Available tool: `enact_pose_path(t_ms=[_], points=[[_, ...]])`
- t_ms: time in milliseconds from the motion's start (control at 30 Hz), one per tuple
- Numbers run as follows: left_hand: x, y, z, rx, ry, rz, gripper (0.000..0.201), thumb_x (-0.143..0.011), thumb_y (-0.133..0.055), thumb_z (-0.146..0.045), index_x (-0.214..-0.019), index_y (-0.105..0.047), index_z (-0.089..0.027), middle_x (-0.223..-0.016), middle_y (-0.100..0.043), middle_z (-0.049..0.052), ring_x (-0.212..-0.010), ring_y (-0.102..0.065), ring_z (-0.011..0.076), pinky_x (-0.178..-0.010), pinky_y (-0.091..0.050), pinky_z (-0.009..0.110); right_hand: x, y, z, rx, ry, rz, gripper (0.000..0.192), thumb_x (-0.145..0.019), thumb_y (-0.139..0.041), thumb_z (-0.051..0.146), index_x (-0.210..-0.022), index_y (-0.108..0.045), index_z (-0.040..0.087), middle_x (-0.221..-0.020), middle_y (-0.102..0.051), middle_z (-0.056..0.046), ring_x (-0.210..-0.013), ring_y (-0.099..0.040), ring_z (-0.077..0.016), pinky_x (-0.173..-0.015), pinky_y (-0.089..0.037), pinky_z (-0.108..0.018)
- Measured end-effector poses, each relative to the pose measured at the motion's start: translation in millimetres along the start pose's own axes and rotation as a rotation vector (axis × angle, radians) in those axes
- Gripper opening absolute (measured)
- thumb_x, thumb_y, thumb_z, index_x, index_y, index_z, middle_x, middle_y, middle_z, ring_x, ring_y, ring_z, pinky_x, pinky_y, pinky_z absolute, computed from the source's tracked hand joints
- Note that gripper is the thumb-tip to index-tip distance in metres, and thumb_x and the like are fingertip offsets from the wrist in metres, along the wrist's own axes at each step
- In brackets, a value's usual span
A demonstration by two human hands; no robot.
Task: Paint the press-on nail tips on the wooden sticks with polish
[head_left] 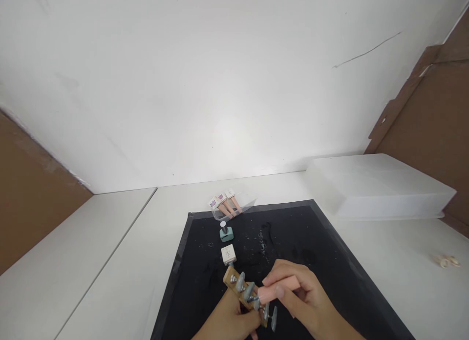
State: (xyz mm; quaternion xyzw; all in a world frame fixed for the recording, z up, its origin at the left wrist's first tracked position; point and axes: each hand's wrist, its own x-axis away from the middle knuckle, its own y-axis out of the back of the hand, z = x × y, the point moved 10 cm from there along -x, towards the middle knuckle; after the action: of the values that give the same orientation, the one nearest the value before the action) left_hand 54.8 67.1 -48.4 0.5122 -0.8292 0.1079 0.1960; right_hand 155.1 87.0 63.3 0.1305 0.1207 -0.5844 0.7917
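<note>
On the left, near the bottom, the person's left hand (234, 316) had its fingers wrapped around a brown wooden bar (242, 296). The bar looked stiff and not very heavy, so the best hold was likely its plain wooden sides, where nothing would poke. A white square block with faint dark marks (228, 253) sat just past its far end and looked hard and light. Next, to the right, grey wing-shaped screws (249, 290) stuck up along the bar; they seemed hard, smooth and maybe slippery. Further right, over a black flat mat (318, 232), a pale pink, flat-sided stick (269, 294) pointed its left end at the screws. The right hand (308, 296) pinched it between thumb and fingers. It seemed light and smooth, so its thick middle was likely easiest to hold.
</note>
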Motion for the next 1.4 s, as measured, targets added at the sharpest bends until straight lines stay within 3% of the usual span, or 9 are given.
enact_pose_path(t_ms=[167, 267, 500, 700, 933, 1067, 1200, 1400], points=[[1.0, -4.9, 7.4, 0.019, 0.012, 0.06, 0.02, -0.064, -0.054, -0.015, -0.084, -0.056, -0.013, -0.071, -0.051, -0.001, -0.064, -0.049, 0.0116, -0.054, -0.046, 0.024, 2.5, 13.2, -19.3, 0.023, -0.133, -0.158, 0.031, -0.084, -0.057, 0.042, -0.072, -0.07, 0.017, -0.06, -0.058, -0.001, -0.04, -0.042, -0.0087, -0.041, -0.036, -0.022], [2.8, -6.6, 12.5, 0.025, 0.018, 0.101, 0.021, -0.064, -0.055, -0.013, -0.085, -0.058, -0.012, -0.072, -0.056, 0.0, -0.064, -0.05, 0.0115, -0.055, -0.044, 0.023, 4.1, 16.6, -20.1, -0.024, -0.124, -0.193, 0.032, -0.085, -0.057, 0.043, -0.071, -0.069, 0.017, -0.058, -0.054, 0.001, -0.037, -0.036, -0.0066, -0.038, -0.032, -0.021], [6.8, -9.7, 11.5, 0.063, -0.019, 0.202, 0.016, -0.072, -0.061, -0.021, -0.087, -0.06, -0.016, -0.072, -0.053, -0.003, -0.063, -0.047, 0.0087, -0.059, -0.037, 0.021, 5.1, 2.6, -2.0, -0.15, -0.008, -0.04, 0.018, -0.086, -0.059, 0.035, -0.087, -0.071, 0.023, -0.07, -0.059, -0.002, -0.044, -0.044, -0.0084, -0.04, -0.036, -0.02], [9.5, -18.6, -9.0, 0.043, -0.099, 0.259, 0.024, -0.074, -0.063, -0.036, -0.087, -0.062, -0.016, -0.071, -0.052, -0.002, -0.063, -0.045, 0.0094, -0.059, -0.034, 0.022, 2.9, 0.7, 8.0, -0.145, 0.093, -0.009, 0.018, -0.087, -0.058, 0.035, -0.091, -0.071, 0.024, -0.071, -0.061, -0.005, -0.059, -0.058, -0.016, -0.053, -0.046, -0.026], [11.5, -25.9, -29.5, 0.018, -0.171, 0.287, 0.038, -0.071, -0.065, -0.046, -0.098, -0.064, -0.019, -0.071, -0.051, -0.002, -0.062, -0.043, 0.0091, -0.064, -0.037, 0.024, 2.4, -1.5, 18.2, -0.058, 0.184, 0.021, 0.017, -0.086, -0.058, 0.033, -0.092, -0.071, 0.023, -0.068, -0.063, -0.005, -0.06, -0.06, -0.0173, -0.054, -0.045, -0.027], [9.4, -19.9, -16.7, 0.03, -0.146, 0.23, 0.038, -0.069, -0.066, -0.048, -0.091, -0.063, -0.017, -0.072, -0.053, -0.001, -0.064, -0.048, 0.0103, -0.062, -0.037, 0.023, 5.6, 1.2, 3.4, -0.055, 0.09, -0.02, 0.017, -0.086, -0.058, 0.034, -0.087, -0.071, 0.022, -0.069, -0.062, -0.004, -0.057, -0.058, -0.0154, -0.052, -0.045, -0.026], [6.8, -15.4, 4.5, 0.049, -0.079, 0.214, 0.038, -0.068, -0.068, -0.047, -0.082, -0.06, -0.013, -0.07, -0.054, -0.001, -0.062, -0.047, 0.0086, -0.059, -0.034, 0.021, 10.0, 6.4, -16.7, -0.11, -0.046, -0.078, 0.02, -0.088, -0.055, 0.036, -0.085, -0.07, 0.023, -0.07, -0.057, -0.001, -0.044, -0.045, -0.0081, -0.043, -0.037, -0.021], [5.1, -19.4, 0.8, 0.001, -0.096, 0.264, 0.033, -0.071, -0.066, -0.046, -0.084, -0.059, -0.016, -0.072, -0.053, -0.002, -0.063, -0.045, 0.0087, -0.058, -0.033, 0.021, 9.1, 0.3, -17.7, -0.163, -0.091, -0.01, 0.023, -0.087, -0.056, 0.04, -0.082, -0.07, 0.022, -0.069, -0.056, -0.001, -0.045, -0.042, -0.0081, -0.042, -0.034, -0.021]])
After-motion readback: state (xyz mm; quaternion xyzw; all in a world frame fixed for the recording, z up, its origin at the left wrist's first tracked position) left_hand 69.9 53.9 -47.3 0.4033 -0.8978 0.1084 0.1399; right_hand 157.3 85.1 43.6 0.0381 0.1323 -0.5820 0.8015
